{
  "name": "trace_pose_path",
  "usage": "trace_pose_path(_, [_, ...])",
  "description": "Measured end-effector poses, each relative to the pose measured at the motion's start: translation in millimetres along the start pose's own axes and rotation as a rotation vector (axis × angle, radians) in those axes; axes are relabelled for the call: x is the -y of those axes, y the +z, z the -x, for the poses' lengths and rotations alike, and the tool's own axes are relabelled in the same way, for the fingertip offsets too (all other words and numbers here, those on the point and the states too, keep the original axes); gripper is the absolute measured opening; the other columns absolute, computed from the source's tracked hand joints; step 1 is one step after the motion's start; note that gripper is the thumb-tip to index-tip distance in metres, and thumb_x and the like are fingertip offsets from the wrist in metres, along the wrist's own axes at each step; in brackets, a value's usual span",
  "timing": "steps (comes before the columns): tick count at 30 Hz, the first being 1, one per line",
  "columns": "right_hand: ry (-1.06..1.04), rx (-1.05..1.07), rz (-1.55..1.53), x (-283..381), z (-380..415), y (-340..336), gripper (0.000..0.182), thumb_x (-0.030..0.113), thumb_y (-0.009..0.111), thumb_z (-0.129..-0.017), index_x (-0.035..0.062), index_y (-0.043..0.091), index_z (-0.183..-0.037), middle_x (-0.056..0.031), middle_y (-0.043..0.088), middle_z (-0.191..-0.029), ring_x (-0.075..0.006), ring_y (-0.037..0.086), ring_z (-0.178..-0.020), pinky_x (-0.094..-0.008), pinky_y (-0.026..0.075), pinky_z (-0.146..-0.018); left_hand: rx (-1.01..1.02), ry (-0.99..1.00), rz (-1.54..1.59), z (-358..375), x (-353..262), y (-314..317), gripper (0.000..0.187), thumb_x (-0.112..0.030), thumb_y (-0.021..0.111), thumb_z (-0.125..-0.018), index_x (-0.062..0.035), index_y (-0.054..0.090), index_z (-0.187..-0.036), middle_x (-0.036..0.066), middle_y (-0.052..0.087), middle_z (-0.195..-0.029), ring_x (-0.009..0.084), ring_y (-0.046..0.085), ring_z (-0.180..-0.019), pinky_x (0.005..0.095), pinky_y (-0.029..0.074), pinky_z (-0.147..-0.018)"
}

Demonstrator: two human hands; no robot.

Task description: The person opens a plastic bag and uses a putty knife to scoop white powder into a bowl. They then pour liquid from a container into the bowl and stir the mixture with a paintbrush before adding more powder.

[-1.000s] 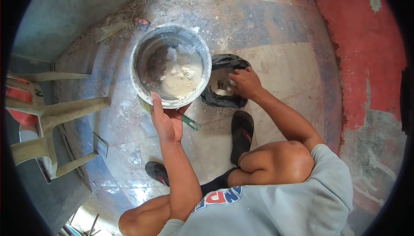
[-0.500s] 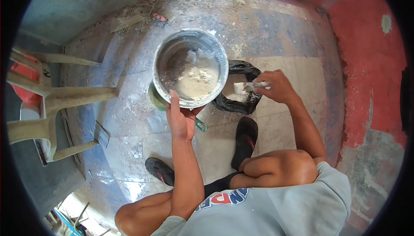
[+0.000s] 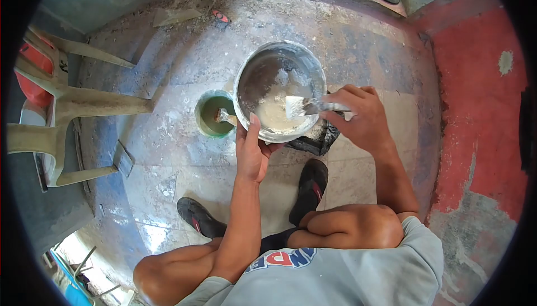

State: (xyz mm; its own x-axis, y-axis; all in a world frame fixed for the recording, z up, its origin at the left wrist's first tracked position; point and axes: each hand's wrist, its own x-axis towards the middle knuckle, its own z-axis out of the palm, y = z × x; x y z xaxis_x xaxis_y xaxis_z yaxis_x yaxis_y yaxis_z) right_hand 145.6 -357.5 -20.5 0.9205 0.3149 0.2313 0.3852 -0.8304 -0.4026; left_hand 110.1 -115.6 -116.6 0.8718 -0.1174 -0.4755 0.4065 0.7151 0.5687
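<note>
Your right hand (image 3: pixel 362 118) is closing its fingers around the handle of a putty knife (image 3: pixel 305 106), and most of that handle is hidden inside your grip, so only the blade and a short stretch of the shaft are showing. The blade is reaching over the rim into the metal bucket (image 3: pixel 279 90), its tip sitting over the white powdery mix (image 3: pixel 274 110) heaped in the bottom; whether the blade is touching the mix is hard to tell. Your left hand (image 3: pixel 253 152) is gripping the bucket's near rim, thumb lying up against the wall, the other fingers tucked out of sight beneath it. Behind your right hand, a black plastic bag (image 3: pixel 316 141) is mostly covered by the bucket and your wrist. Just left of the bucket, a green cup (image 3: pixel 212 117) is standing on the floor (image 3: pixel 168 155) with a tool in it. A plastic chair (image 3: pixel 61 110) is lying at the left, partly cut off by the edge.
</note>
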Motion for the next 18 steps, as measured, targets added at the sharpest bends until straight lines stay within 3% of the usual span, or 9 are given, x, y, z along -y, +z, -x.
trace_pose_path(4, [-0.031,0.001,0.086,11.2,-3.2,14.4,0.025,0.026,0.086,-0.083,0.0177,0.078,-0.106,-0.0008,0.070,-0.092,-0.0222,0.069,-0.087,-0.0375,0.047,-0.086,0.042,-0.021,-0.031,2.5,3.1,0.5,0.051,-0.039,0.056,-0.113,-0.0177,0.039,-0.157,0.009,0.062,-0.142,0.0256,0.072,-0.118,0.0416,0.068,-0.083])
trace_pose_path(18, [-0.052,-0.076,0.169,17.1,-7.4,28.1,0.024,0.025,0.086,-0.083,0.0202,0.079,-0.106,0.0020,0.071,-0.093,-0.0199,0.068,-0.086,-0.0356,0.047,-0.085,0.051,-0.027,0.002,3.8,8.3,-0.6,0.050,-0.038,0.056,-0.113,-0.0168,0.039,-0.156,0.012,0.064,-0.140,0.0265,0.072,-0.117,0.0428,0.069,-0.083])
